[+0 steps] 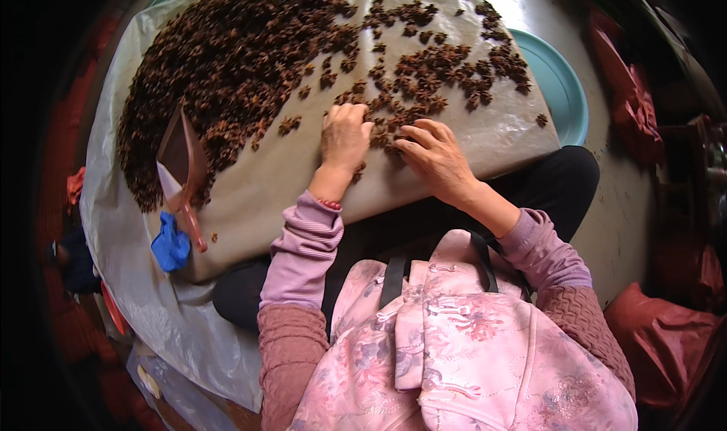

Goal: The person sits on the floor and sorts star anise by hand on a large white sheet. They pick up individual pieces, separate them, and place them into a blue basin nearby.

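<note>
A large heap of dried star anise [227, 62] covers the left and far part of a sheet-covered work surface [261, 204]. Smaller loose clusters of star anise [426, 73] lie at its centre and right. My left hand [345, 136] rests palm down at the near edge of the central cluster, fingers bent over some pieces. Close to its right, my right hand [434, 153] touches the same cluster with curled, slightly spread fingertips. Whether either hand grips a piece is hidden under the fingers. A reddish-brown plastic scoop [190, 158] leans on the heap's near edge, left of my hands.
A crumpled blue item [170, 242] lies beside the scoop's handle. Past the surface's right edge is a round teal basin [559, 85]. Red bags [661, 340] stand on the floor at the right. Plastic sheeting [125, 261] hangs over the left edge.
</note>
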